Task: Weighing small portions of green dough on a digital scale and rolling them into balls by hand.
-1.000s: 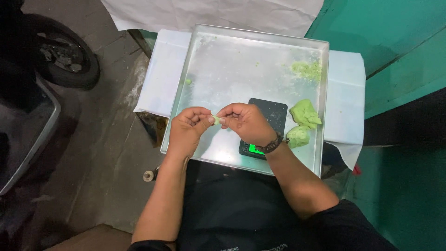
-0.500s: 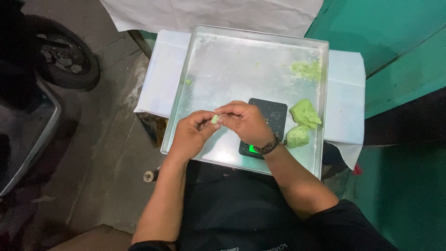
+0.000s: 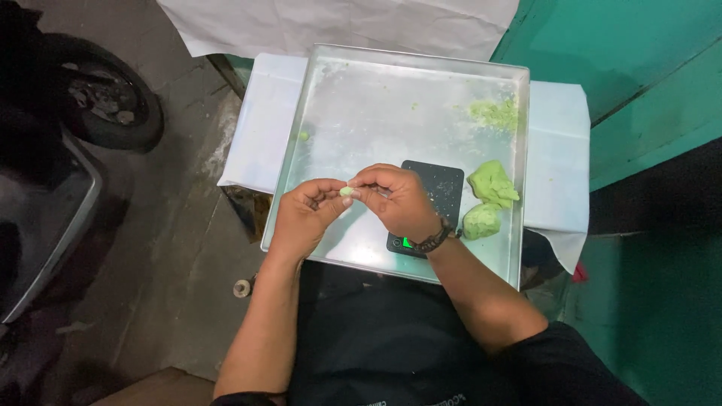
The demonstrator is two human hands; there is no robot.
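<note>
From the head view, a square metal tray (image 3: pixel 353 98) sat on a white cloth (image 3: pixel 259 128). A black scale (image 3: pixel 435 192) with a small green light lay by the tray's near edge. 2 green dough lumps (image 3: pixel 487 201) rested against the tray's right edge, and green crumbs (image 3: pixel 495 113) lay in its far right corner. A tiny green bit (image 3: pixel 303 136) sat at the left edge.

Both hands met above the tray's near edge, just left of the scale. The left hand (image 3: pixel 304 218) and the right hand (image 3: pixel 397 199), a dark band at its wrist, curled inward, fingertips pinching 1 small dough ball (image 3: pixel 347 192) between them.
</note>
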